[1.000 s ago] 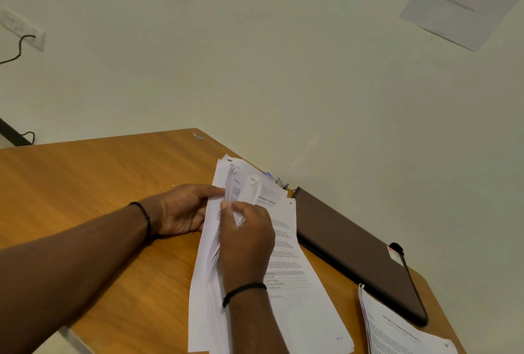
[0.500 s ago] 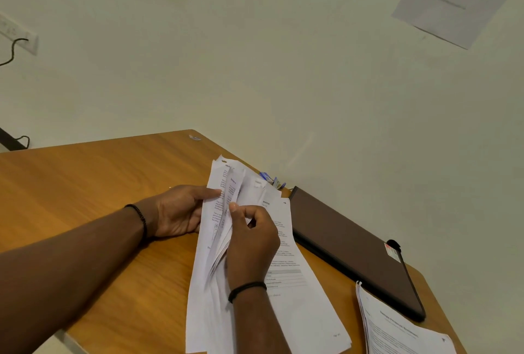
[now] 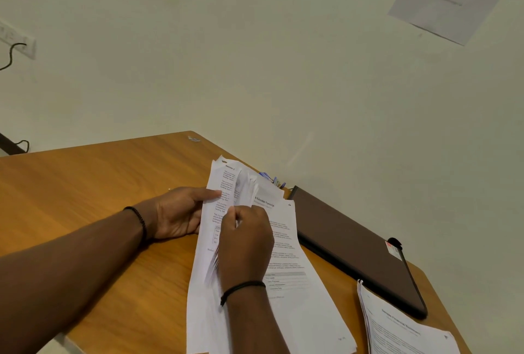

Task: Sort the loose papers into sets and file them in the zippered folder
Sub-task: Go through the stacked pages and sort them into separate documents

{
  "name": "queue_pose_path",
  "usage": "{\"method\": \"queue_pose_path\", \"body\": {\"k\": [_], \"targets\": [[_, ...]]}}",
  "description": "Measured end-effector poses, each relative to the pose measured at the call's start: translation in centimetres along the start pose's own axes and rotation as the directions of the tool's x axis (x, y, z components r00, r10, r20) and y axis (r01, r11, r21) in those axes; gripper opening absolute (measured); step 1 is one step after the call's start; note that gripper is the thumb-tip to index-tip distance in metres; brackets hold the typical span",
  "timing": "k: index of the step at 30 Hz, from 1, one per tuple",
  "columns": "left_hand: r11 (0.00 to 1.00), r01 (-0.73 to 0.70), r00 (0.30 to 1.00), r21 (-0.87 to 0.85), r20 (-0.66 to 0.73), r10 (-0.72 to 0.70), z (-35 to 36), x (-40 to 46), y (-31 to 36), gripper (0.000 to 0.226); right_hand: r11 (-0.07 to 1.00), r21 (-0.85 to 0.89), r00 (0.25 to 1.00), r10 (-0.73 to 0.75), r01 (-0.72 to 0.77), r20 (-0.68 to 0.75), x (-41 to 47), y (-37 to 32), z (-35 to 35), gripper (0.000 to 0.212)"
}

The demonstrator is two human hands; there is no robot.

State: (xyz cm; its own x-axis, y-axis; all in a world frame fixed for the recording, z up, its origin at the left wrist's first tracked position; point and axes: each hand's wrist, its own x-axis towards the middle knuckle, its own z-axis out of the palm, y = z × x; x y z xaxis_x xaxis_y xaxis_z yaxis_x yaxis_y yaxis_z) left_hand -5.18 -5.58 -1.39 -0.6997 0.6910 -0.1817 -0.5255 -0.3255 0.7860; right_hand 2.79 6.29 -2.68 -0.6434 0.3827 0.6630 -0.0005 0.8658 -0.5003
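Head view: the stack of papers lies on the wooden table. The left hand steadies its left edge, thumb laid on the top sheet, fingers underneath. The right hand pinches lifted sheets between thumb and curled fingers. The closed brown folder lies just right of the stack.

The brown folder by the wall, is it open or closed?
Closed. The brown folder lies flat on the table, cover down, no papers showing inside it.

Cream wall behind wooden table; wall socket.
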Motion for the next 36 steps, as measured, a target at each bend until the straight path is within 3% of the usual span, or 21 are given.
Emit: {"method": "queue_pose_path", "body": {"k": [4, 8, 12, 18, 20, 24, 25, 28, 36], "targets": [[0.999, -0.027, 0.999, 0.042, -0.029, 0.028, 0.0, 0.0, -0.1, 0.027, 0.998, 0.03, 0.999, 0.047, -0.047, -0.011, 0.1, 0.0, -0.3, 0.018], [0.988, -0.116, 0.987, 0.105, -0.101, 0.127, 0.2, 0.1, -0.2, 0.028, 0.977, 0.164, 0.991, 0.132, -0.135, 0.031, 0.0, -0.1, -0.6, 0.022], [0.949, -0.187, 0.969, 0.252, -0.113, 0.221, 0.3, 0.1, -0.4, 0.037, 0.953, 0.239, 0.982, 0.191, -0.186, 0.004, 0.1, -0.1, -0.9, 0.02], [0.852, -0.357, 0.898, 0.382, -0.109, 0.426, 0.2, 0.0, -0.1, 0.082, 0.966, 0.175, 0.981, 0.187, -0.192, 0.045, 0.4, -0.4, -0.8, 0.019], [0.758, -0.368, 0.864, 0.538, -0.103, 0.493, 0.2, -0.1, -0.1, 0.082, 0.972, 0.153, 0.984, 0.174, -0.18, 0.05, 0.5, -0.4, -0.7, 0.019], [0.539, -0.231, 0.779, 0.81, -0.178, 0.601, -0.2, 0.7, -0.5, 0.017, 0.98, 0.128, 0.987, 0.149, -0.155, 0.058, 0.4, -0.3, -0.6, 0.028], [0.529, -0.194, 0.791, 0.826, -0.187, 0.582, -0.1, 0.5, -0.5, 0.019, 0.98, 0.131, 0.989, 0.141, -0.147, 0.054, 0.4, -0.3, -0.5, 0.034], [0.603, -0.131, 0.863, 0.787, -0.209, 0.46, 0.3, 0.1, -0.5, 0.055, 0.982, 0.089, 0.985, 0.158, -0.164, 0.07, 0.3, -0.5, -0.5, 0.043], [0.511, -0.001, 0.84, 0.859, -0.277, 0.467, 0.0, 1.5, -1.1, 0.027, 0.995, -0.103, 1.0, 0.017, -0.016, 0.007, 0.5, -0.3, -1.0, 0.01]]}}
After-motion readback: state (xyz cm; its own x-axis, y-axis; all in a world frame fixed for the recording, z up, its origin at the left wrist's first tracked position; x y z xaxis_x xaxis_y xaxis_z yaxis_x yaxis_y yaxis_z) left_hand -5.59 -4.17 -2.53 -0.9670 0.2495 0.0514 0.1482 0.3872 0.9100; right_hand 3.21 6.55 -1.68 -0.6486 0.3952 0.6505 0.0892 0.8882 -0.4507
